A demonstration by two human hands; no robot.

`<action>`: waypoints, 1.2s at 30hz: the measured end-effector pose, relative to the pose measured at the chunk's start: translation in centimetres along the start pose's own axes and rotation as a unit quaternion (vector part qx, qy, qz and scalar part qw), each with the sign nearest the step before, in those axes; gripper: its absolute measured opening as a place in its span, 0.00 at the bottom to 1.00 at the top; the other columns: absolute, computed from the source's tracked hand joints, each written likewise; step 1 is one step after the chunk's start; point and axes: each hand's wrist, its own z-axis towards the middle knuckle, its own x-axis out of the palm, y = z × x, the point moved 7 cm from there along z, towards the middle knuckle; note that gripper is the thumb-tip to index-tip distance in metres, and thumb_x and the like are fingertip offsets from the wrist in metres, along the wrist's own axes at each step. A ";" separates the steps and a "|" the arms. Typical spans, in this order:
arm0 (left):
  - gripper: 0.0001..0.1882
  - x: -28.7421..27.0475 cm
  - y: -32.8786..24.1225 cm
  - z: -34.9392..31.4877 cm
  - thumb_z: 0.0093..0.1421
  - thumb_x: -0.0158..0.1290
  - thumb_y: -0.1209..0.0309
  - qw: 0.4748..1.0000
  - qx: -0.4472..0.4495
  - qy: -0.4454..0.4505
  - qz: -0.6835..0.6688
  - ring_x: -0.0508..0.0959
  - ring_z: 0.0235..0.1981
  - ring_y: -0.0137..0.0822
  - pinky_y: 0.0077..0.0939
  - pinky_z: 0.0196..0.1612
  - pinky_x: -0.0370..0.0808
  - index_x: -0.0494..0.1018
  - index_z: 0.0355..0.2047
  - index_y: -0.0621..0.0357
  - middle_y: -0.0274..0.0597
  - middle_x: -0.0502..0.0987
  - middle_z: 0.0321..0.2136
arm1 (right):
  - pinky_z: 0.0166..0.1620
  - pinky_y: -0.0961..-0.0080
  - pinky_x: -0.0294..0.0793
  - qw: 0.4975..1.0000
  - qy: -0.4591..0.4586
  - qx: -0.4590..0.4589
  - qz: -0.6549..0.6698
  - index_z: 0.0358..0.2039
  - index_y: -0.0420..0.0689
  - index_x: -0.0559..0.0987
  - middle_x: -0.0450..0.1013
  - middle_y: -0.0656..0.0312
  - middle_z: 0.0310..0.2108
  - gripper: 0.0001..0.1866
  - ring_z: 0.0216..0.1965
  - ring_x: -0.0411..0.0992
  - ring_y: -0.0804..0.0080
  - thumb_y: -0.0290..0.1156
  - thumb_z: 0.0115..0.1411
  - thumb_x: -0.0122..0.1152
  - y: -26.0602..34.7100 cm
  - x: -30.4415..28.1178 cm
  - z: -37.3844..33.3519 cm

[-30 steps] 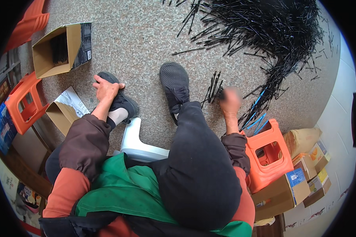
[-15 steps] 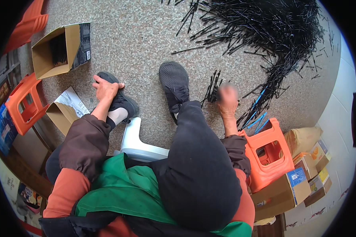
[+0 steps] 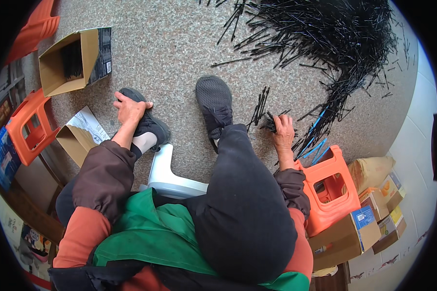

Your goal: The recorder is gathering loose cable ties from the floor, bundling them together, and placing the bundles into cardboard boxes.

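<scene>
My right hand [image 3: 283, 131] is at the floor with its fingers curled round a small bunch of thin black sticks [image 3: 268, 123], whose ends poke out on its left side. Just beyond, a few loose black sticks [image 3: 260, 105] lie roughly side by side. A trail of black sticks [image 3: 336, 99], with some blue strips [image 3: 316, 120] among them, runs from right of that hand up to a big heap [image 3: 330, 34] at the far right. My left hand [image 3: 130, 110] lies on my left shoe [image 3: 143, 121], fingers spread, holding nothing.
An open cardboard box [image 3: 85, 58] with dark contents lies at the far left, with another carton [image 3: 77, 143] nearer. Orange stools stand left [image 3: 22, 126] and right [image 3: 347, 189]. Several cartons [image 3: 342, 242] sit at the right wall. A white stool [image 3: 172, 179] is beneath me.
My right hand has moved slightly back and right from the small row of sticks, with a bunch now visible at its fingers. My left hand stays on the shoe.
</scene>
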 end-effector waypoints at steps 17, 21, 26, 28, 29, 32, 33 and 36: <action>0.62 -0.1 0.3 0.2 0.33 0.67 0.57 1.000 -0.002 -0.005 0.005 0.69 0.47 0.54 0.39 0.48 0.69 0.34 0.58 0.60 0.57 0.56 0.50 | 0.31 0.60 0.66 0.922 -0.082 0.303 0.227 0.26 0.40 0.70 0.69 0.51 0.23 0.16 0.27 0.68 0.51 0.36 0.45 0.64 -2.1 0.5 0.9; 0.62 0.1 -0.2 -0.1 0.33 0.67 0.57 1.000 -0.002 -0.001 0.010 0.69 0.47 0.53 0.39 0.48 0.69 0.34 0.58 0.59 0.57 0.56 0.50 | 0.32 0.61 0.68 0.935 -0.052 0.295 0.189 0.27 0.40 0.74 0.72 0.49 0.23 0.16 0.28 0.71 0.49 0.40 0.46 0.65 0.2 0.3 3.7; 0.63 0.0 -0.1 -0.1 0.33 0.67 0.57 1.000 -0.002 0.004 0.007 0.69 0.46 0.53 0.38 0.48 0.69 0.34 0.58 0.59 0.57 0.56 0.50 | 0.32 0.62 0.68 0.924 -0.026 0.334 0.185 0.28 0.39 0.76 0.73 0.48 0.23 0.18 0.27 0.72 0.49 0.41 0.45 0.64 0.0 1.1 4.5; 0.63 0.1 -0.2 -0.1 0.33 0.67 0.57 1.000 -0.005 0.006 0.008 0.69 0.47 0.53 0.38 0.48 0.69 0.33 0.59 0.59 0.57 0.55 0.50 | 0.33 0.59 0.69 0.912 -0.006 0.346 0.221 0.25 0.41 0.77 0.73 0.47 0.22 0.13 0.28 0.71 0.47 0.37 0.44 0.63 -0.7 1.3 4.6; 0.63 0.1 -0.1 -0.1 0.33 0.67 0.57 1.000 -0.006 0.006 0.008 0.69 0.47 0.53 0.38 0.48 0.69 0.33 0.59 0.59 0.57 0.55 0.50 | 0.33 0.59 0.69 0.912 -0.005 0.345 0.222 0.25 0.41 0.77 0.73 0.47 0.22 0.13 0.28 0.71 0.47 0.37 0.44 0.63 -0.5 1.3 4.8; 0.63 0.0 0.0 0.0 0.33 0.67 0.57 1.000 -0.004 0.001 0.010 0.69 0.47 0.53 0.38 0.48 0.69 0.33 0.59 0.59 0.57 0.55 0.51 | 0.33 0.57 0.69 0.932 -0.007 0.335 0.136 0.24 0.41 0.76 0.73 0.47 0.22 0.14 0.28 0.71 0.47 0.38 0.43 0.62 0.0 0.7 5.2; 0.63 0.1 0.1 0.1 0.33 0.67 0.57 1.000 -0.004 0.002 0.008 0.69 0.47 0.53 0.38 0.48 0.69 0.33 0.59 0.59 0.57 0.55 0.51 | 0.33 0.56 0.69 0.949 -0.025 0.300 0.099 0.24 0.41 0.76 0.72 0.47 0.22 0.14 0.28 0.71 0.47 0.39 0.43 0.62 0.5 0.2 5.5; 0.63 -0.1 0.0 -0.1 0.33 0.67 0.57 1.000 -0.006 0.002 0.009 0.69 0.47 0.53 0.38 0.48 0.69 0.34 0.58 0.59 0.58 0.55 0.51 | 0.32 0.55 0.69 0.961 -0.021 0.269 0.066 0.22 0.40 0.75 0.72 0.47 0.22 0.14 0.27 0.71 0.47 0.39 0.41 0.63 0.5 0.2 5.8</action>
